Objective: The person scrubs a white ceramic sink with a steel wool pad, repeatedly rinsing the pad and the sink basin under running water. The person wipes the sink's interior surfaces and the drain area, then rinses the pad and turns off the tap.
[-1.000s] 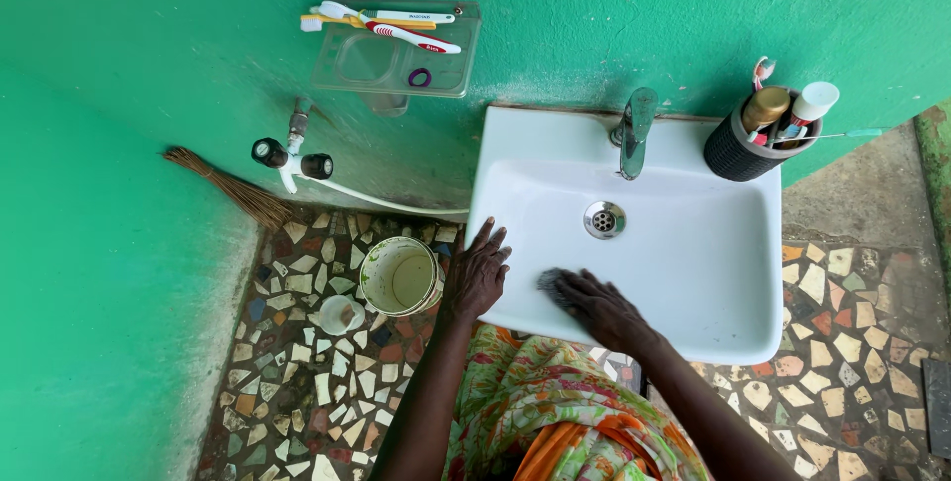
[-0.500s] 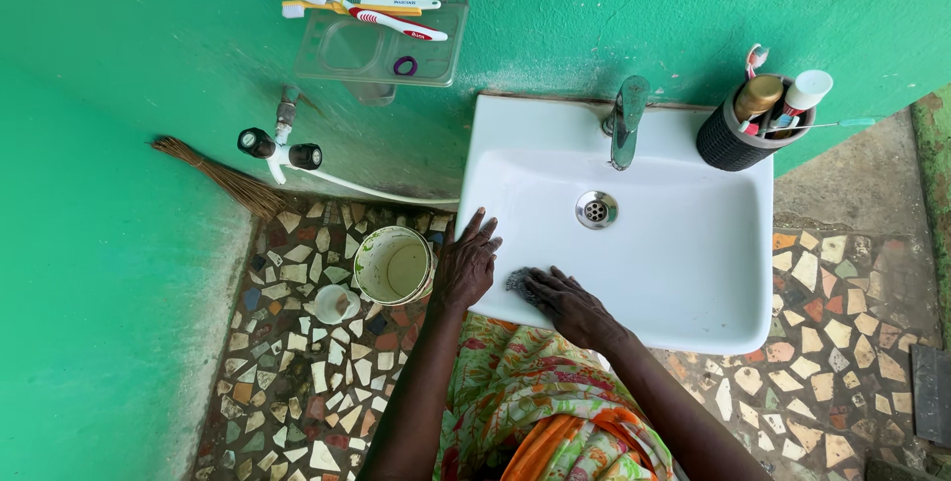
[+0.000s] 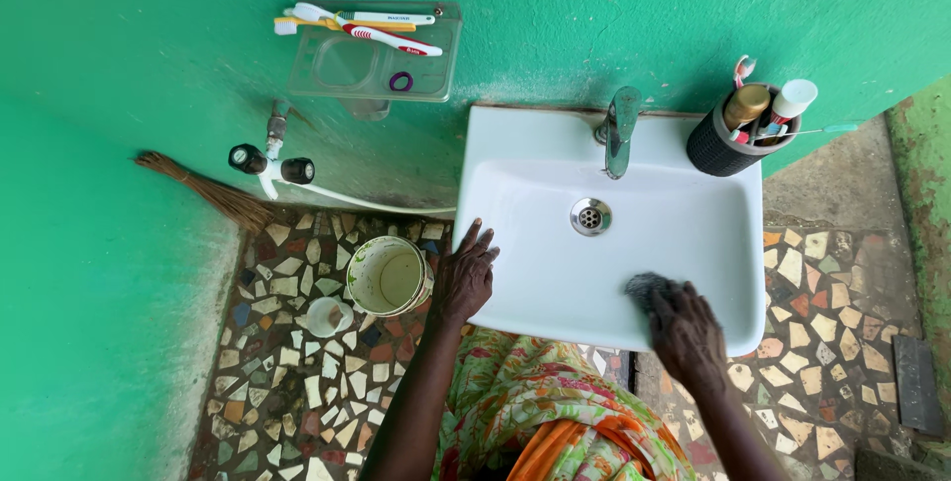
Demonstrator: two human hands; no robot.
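A white washbasin (image 3: 535, 184) hangs on a green wall, with a metal drain (image 3: 590, 215) and a chrome tap (image 3: 619, 129). My left hand (image 3: 464, 276) lies flat on the basin's front left corner, fingers spread. Over at the front right part of the bowl, my right hand (image 3: 686, 330) presses a dark grey scouring pad (image 3: 644, 290) against the basin's inner surface. The pad is partly hidden under my fingers.
A black cup (image 3: 720, 147) with toothpaste tubes and a brush stands on the basin's back right corner. A clear shelf (image 3: 371, 55) with toothbrushes hangs on the wall. Below are a wall tap (image 3: 269, 162), a broom (image 3: 203, 189), a white bucket (image 3: 388, 276) and a small cup (image 3: 327, 316) on mosaic floor.
My right hand has slid the scouring pad from the front left of the bowl to the front right. My left hand has stayed on the corner.
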